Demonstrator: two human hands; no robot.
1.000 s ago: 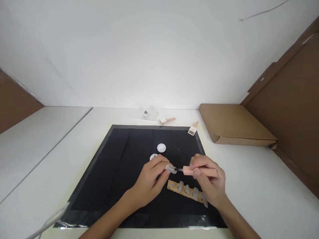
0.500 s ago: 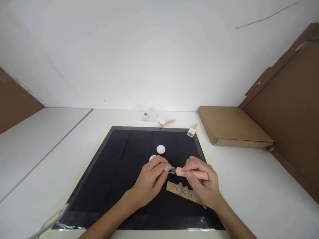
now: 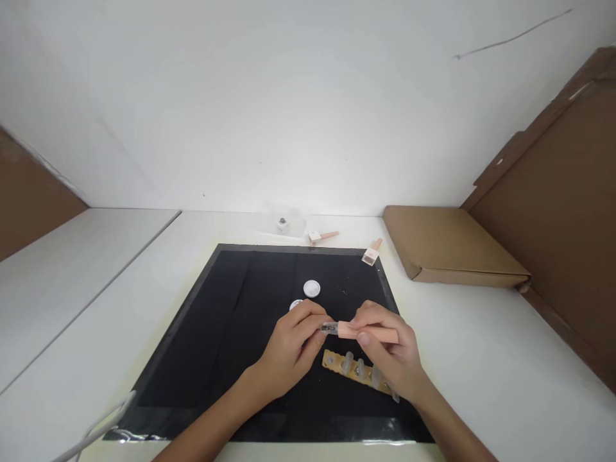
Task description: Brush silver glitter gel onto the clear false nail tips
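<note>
Two hands meet at lower centre of the frame, the left hand pinching a clear nail tip and the right hand gripping a pink brush handle against it, where a slip could smear polish onto fingers.

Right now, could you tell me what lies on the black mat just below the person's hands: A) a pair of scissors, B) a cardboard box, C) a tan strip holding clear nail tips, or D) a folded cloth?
C: a tan strip carrying clear nail tips lies on the black mat just under the right hand.
</note>
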